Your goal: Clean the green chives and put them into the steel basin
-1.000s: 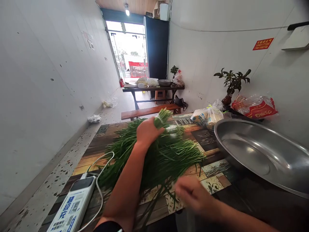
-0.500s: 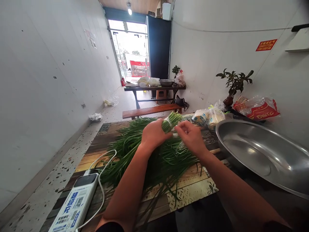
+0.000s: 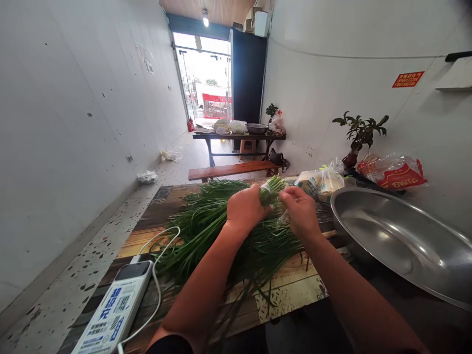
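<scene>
A big pile of green chives [image 3: 206, 221] lies across the patterned table [image 3: 295, 285] in front of me. My left hand [image 3: 245, 210] is closed round the stem end of a bundle of chives [image 3: 272, 190], lifting it a little off the pile. My right hand [image 3: 300, 209] pinches at the clear band or wrap round that bundle's stems, just right of my left hand. What exactly its fingertips hold is too small to make out.
A large steel basin [image 3: 398, 236] stands at the right. Behind it are plastic food bags [image 3: 319, 181], a red packet [image 3: 400, 172] and a small potted plant [image 3: 357, 135]. A white power bank [image 3: 116, 307] with a cable lies at the front left. A bench [image 3: 228, 170] stands beyond.
My right hand rose from the table's front edge to the bundle's stems and now picks at the wrap. My left hand with the bundle shifted slightly right.
</scene>
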Available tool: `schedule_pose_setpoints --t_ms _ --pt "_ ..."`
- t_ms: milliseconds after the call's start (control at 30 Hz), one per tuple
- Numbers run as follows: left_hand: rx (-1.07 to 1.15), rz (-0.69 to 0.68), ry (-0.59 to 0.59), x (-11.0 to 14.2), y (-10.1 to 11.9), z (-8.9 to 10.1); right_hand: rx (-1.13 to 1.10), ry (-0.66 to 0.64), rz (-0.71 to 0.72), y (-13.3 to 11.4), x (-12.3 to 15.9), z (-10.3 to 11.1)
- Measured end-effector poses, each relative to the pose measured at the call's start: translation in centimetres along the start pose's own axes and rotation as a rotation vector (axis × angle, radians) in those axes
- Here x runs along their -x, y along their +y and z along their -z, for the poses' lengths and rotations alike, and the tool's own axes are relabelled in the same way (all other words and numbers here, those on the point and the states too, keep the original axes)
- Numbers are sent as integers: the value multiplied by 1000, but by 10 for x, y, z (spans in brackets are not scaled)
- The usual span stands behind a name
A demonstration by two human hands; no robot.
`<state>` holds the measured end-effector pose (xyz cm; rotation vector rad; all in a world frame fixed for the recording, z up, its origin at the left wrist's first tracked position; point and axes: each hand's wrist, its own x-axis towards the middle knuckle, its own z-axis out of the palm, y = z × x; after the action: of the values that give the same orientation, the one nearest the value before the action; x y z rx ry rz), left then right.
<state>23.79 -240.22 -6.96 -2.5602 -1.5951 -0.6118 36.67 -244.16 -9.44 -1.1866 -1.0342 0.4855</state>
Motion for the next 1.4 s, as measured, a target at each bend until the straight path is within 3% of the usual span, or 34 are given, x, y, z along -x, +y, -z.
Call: schedule_pose_setpoints --t_ms 167,333,467,533,667,800,867,967,1100,1200,1267,1400 --pt "-1 -9 1 0 1 -1 191 28 126 -2 0 11" --pt "-18 14 -17 1 5 -3 444 -36 186 -3 4 11" --pt "-43 4 -36 2 8 -7 405 -86 221 -2 6 6" --pt "-51 -7 -39 2 10 -11 227 -154 74 -5 3 6" --pt "-72 -68 -47 3 15 -15 -317 -261 -385 -21 -12 12" --pt "-120 -153 -35 5 18 -12 -606 -331 -773 -41 -38 18" --pt "-141 -200 -43 7 18 -9 -709 -355 -903 -47 -50 19" --pt "-164 -252 -59 9 18 -1 -819 -328 -984 -55 -63 18" --pt "-176 -316 -74 13 20 13 -780 -215 -985 -63 -80 15" --pt "-168 -369 -42 18 20 24 -652 -136 -849 -62 -91 14" --pt "-148 -387 -17 20 18 30 -554 -164 -714 -57 -92 13" --pt "-18 -471 -31 24 6 38 -323 -361 -474 -42 -78 12"
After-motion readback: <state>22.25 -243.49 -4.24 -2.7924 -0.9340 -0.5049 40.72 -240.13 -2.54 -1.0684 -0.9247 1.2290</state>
